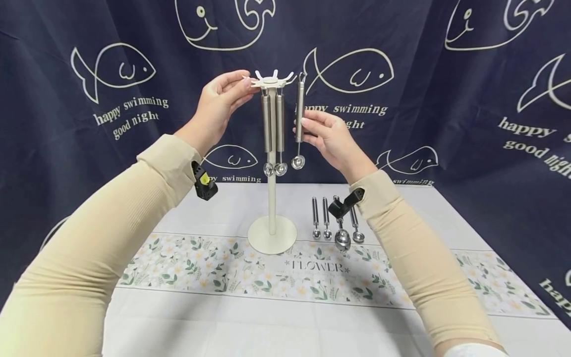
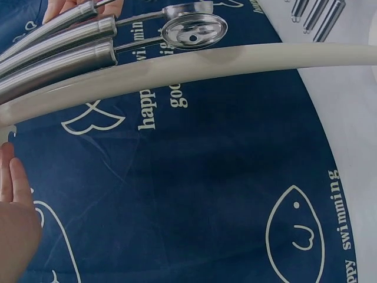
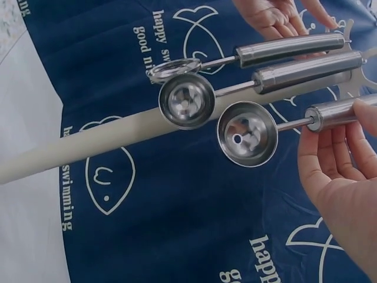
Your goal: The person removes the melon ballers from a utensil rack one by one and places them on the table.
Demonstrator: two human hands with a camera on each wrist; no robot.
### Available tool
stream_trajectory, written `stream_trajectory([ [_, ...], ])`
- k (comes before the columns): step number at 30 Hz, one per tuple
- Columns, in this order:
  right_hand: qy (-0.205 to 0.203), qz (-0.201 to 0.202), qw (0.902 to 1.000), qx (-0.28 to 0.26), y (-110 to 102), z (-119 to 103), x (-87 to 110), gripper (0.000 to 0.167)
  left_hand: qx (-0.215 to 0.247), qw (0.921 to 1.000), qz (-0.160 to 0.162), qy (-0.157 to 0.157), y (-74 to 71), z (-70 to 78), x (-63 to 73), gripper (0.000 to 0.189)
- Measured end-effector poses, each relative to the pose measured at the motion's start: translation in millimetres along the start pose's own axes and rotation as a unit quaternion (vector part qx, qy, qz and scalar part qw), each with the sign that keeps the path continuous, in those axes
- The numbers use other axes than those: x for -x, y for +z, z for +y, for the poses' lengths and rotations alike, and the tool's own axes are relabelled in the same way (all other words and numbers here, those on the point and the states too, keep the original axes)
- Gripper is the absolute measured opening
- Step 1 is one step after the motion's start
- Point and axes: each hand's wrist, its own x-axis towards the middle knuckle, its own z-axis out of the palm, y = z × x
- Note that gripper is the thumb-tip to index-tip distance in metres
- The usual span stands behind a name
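Note:
A cream rack with a ring of hooks at its top stands upright on a round base. My left hand pinches one of the hooks on the left side. Two steel scoops with long handles, a nearer one and another, hang from the front hooks. Just right of them my right hand holds a melon baller by its handle, thumb in front, fingers behind. It hangs upright, bowl down, its top loop near a right-hand hook. A small hole shows in its bowl in the right wrist view.
Several more steel scoops, among them a larger one, lie on the table to the right of the base, below my right forearm. A flower-print runner crosses the white table. Behind hangs a dark blue curtain with fish drawings.

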Motion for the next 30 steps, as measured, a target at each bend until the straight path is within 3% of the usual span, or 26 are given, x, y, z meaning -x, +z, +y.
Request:
stream_trajectory([
  [6,-0.006,0.012,0.9999,-0.002,-6.0,1.1,3.0,0.016,0.003,1.0,-0.004,0.0,-1.4,-1.8,-0.3,0.039],
  [13,0.005,0.033,0.9993,0.017,-12.8,0.8,6.5,0.013,-0.004,1.0,0.0,0.001,-0.2,-1.6,-0.1,0.029],
  [24,0.017,0.084,0.995,0.051,-24.5,8.5,11.0,0.011,0.001,0.9999,0.009,-0.01,3.2,1.3,2.1,0.03],
  [30,0.026,0.091,0.9939,0.057,-31.3,12.8,13.6,0.011,0.006,0.9999,0.01,-0.009,2.7,1.0,2.3,0.031],
])
